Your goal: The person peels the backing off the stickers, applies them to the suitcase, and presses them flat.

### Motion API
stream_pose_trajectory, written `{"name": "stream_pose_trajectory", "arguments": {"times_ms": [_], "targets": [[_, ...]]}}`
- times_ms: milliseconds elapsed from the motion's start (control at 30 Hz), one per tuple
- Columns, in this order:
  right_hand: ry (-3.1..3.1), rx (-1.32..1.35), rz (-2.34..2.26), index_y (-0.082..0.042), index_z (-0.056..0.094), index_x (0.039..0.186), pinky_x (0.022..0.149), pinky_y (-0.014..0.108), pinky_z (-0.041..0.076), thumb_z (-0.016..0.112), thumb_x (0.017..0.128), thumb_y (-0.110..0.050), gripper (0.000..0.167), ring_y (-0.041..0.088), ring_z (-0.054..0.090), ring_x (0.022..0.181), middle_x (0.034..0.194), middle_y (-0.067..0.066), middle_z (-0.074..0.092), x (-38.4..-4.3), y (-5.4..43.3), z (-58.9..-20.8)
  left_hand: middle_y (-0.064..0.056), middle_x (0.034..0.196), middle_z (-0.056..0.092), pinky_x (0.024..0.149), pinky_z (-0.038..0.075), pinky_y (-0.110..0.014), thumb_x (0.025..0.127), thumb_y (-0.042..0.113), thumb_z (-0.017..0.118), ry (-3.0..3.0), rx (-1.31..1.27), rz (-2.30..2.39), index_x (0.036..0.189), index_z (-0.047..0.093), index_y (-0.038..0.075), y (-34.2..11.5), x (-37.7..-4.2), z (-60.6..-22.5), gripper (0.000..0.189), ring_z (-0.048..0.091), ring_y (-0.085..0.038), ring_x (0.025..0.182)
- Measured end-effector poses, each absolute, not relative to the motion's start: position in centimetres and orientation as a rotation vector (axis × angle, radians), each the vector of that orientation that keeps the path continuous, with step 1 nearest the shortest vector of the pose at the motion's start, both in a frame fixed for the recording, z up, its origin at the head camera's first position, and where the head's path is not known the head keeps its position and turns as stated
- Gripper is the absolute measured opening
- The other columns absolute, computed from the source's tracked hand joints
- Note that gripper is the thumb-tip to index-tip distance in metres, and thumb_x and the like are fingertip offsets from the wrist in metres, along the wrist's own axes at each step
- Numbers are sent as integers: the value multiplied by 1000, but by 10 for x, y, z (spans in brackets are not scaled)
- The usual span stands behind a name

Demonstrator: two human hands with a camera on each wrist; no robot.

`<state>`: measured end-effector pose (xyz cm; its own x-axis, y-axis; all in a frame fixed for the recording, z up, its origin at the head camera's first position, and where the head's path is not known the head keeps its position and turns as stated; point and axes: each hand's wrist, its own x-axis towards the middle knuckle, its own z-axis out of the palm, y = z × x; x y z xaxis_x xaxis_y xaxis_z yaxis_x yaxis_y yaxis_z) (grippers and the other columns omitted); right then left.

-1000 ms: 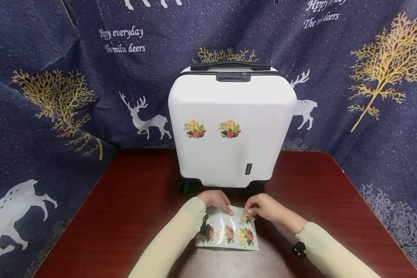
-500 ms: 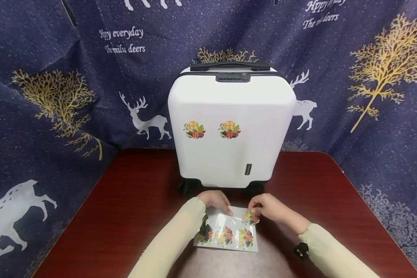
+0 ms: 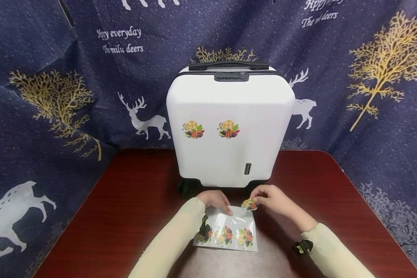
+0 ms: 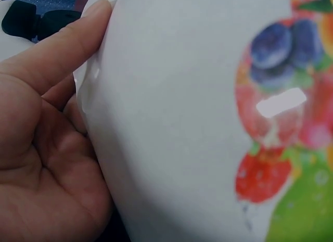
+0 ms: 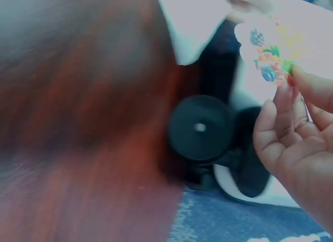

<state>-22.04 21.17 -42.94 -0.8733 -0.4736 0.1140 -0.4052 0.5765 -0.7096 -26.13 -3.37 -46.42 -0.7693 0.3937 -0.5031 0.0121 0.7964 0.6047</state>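
A white sticker sheet [image 3: 226,241] lies on the table in front of the suitcase, with a row of fruit stickers along its near side. My left hand [image 3: 215,200] pinches the sheet's far edge; the left wrist view shows the thumb [image 4: 78,41] on top and the other fingers partly hidden behind. Between thumb and fingers my right hand [image 3: 272,199] pinches a loose fruit sticker [image 3: 249,204], just off the sheet's far right corner. The right wrist view shows that sticker [image 5: 270,57] against the pale suitcase. Two matching stickers [image 3: 193,129] are on the white suitcase [image 3: 208,158].
The suitcase stands upright at the back of the dark red table [image 3: 132,216], on black wheels [image 5: 200,128]. It has a black top handle [image 3: 229,66] and a small black label [image 3: 248,168]. Behind hangs a blue cloth [image 3: 139,73] with deer and trees.
The sticker has come away from the sheet and moved slightly toward the suitcase in my right hand. My left hand stays at the sheet's edge.
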Motion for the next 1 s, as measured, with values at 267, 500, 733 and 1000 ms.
{"name": "stream_pose_trajectory", "arguments": {"times_ms": [267,500,733,1000], "targets": [[2776,-514,-1431,1,74,101,68,20,51,72,93,-8,13,-4,57,77,95,14,75,-215,211,-402,-7,118,75,108,50,-41,81,27,86,2351,311,786,101,81,13,-34,-262,-465,25,66,-22,110],[2742,-351,-1706,5,72,105,69,19,50,72,93,-9,18,-2,59,76,86,-12,71,-210,208,-382,-6,114,75,105,51,-40,82,26,85,2333,310,795,102,81,11,-35,-262,-464,26,65,-20,106],[2733,-237,-1916,7,69,106,68,18,48,72,94,-10,21,-2,58,77,79,-26,66,-210,201,-364,-6,113,75,101,53,-38,82,26,84,2328,304,790,103,80,11,-36,-261,-462,25,65,-18,100],[2678,-232,-2212,-24,72,90,67,15,47,71,94,-5,19,-2,59,75,75,-22,66,-213,195,-339,-8,117,75,105,51,-41,83,28,84,2333,340,777,105,80,11,-36,-261,-461,28,65,-21,105]]}}
